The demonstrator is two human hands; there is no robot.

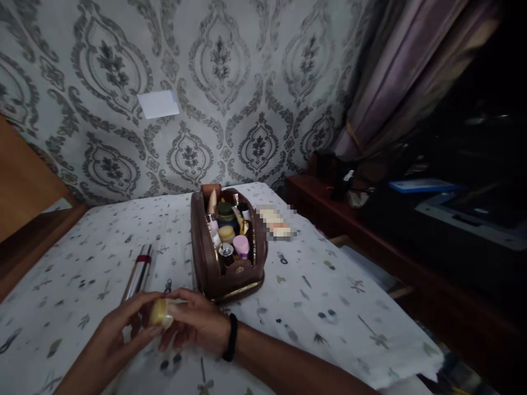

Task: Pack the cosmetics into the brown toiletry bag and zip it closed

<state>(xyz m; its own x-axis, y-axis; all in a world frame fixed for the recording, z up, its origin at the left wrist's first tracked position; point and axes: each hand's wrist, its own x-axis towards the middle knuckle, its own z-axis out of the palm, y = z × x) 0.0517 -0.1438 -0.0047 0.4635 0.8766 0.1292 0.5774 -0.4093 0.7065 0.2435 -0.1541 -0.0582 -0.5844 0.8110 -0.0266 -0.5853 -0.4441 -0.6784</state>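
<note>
Both my hands are closed around a small yellow jar [161, 313], low in the view above the patterned white sheet. My left hand [119, 329] grips it from the left between thumb and fingers. From the other side my right hand [197, 321], with a black band on the wrist, has its thumb and fingers on the jar. Just beyond the hands stands an open brown toiletry bag [200, 258], filled with several small bottles and jars, among them a pink-capped bottle [241, 244] and a yellow-lidded jar [226, 234].
A silver cylinder with a dark red band [139, 274] lies left of the bag. On the bag's right is a blurred-out pale packet [275, 224]. A dark red wooden ledge [321, 211] borders the right side; a wooden panel [28, 175] stands at left, patterned wall [222, 109] behind.
</note>
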